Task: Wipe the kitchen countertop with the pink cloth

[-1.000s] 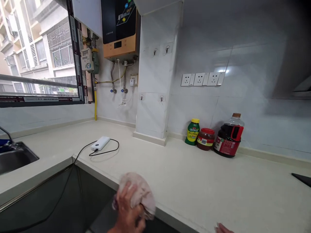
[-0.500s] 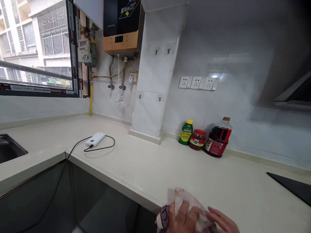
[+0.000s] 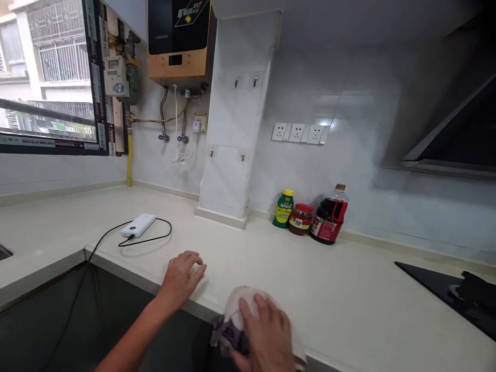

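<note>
A pale cloth (image 3: pixel 237 306) with a purple patterned part lies at the counter's front edge and hangs partly over it. My right hand (image 3: pixel 269 330) presses down on it, the thumb side bent around the bunched purple part. To the left, my left hand (image 3: pixel 181 276) hovers at or just above the worktop, I cannot tell which; its fingers are loosely bent, the thumb is apart, and it holds nothing. Nearest to that hand is a white power bank (image 3: pixel 138 226) with a black cable (image 3: pixel 145 242) plugged in.
Along the wall stand a green bottle with a yellow cap (image 3: pixel 284 209), a red-lidded jar (image 3: pixel 300 219) and a large dark sauce bottle (image 3: pixel 328 217). A black cooktop (image 3: pixel 422 284) lies at the right. The sink's corner (image 3: pixel 4 252) shows far left; the counter edge (image 3: pixel 135 276) runs diagonally.
My left hand has come off the cloth and moved left over the counter. The right hand now rests on the cloth, which looks more bunched. My view has shifted right.
</note>
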Demonstrator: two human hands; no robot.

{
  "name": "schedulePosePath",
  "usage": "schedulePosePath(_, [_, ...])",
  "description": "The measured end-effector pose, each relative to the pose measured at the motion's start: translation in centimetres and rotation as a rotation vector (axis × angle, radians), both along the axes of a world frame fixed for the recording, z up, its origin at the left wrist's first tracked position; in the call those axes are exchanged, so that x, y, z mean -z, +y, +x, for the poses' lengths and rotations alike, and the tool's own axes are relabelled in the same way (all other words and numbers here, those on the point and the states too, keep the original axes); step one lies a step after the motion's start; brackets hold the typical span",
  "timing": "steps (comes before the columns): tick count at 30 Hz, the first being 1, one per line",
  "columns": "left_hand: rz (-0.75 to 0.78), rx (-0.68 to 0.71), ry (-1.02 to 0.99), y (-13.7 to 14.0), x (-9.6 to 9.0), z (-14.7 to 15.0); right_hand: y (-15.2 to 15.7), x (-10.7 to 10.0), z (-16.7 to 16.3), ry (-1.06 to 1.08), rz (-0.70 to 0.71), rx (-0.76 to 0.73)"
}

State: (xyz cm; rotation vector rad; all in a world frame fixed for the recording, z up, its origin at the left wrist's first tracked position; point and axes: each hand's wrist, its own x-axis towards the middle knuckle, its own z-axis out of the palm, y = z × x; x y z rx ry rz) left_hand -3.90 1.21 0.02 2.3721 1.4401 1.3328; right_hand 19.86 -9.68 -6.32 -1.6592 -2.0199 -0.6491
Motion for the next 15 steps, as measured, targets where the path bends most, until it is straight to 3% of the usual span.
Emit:
schedulePosePath(4, [-0.083, -0.031, -0.005, 2.2, 0.5, 0.0, 2.8, -2.9, -6.9, 0.044, -0.161, -0.189])
schedulePosePath(8, [-0.158, -0.049, 0.014, 2.2, 0.3, -0.8, 4.8, -4.5, -10.2, 0.065, -0.163, -0.321])
schedulePosePath(12, [-0.204, -0.066, 0.072, 2.4, 0.2, -1.3, 4.5, -3.9, -9.5, 0.082, -0.160, -0.362])
schedulePosePath(15, [-0.192, -0.090, 0.126, 2.5, 0.7, -0.9, 3.2, -2.4, -6.4, 0.127, -0.150, -0.327])
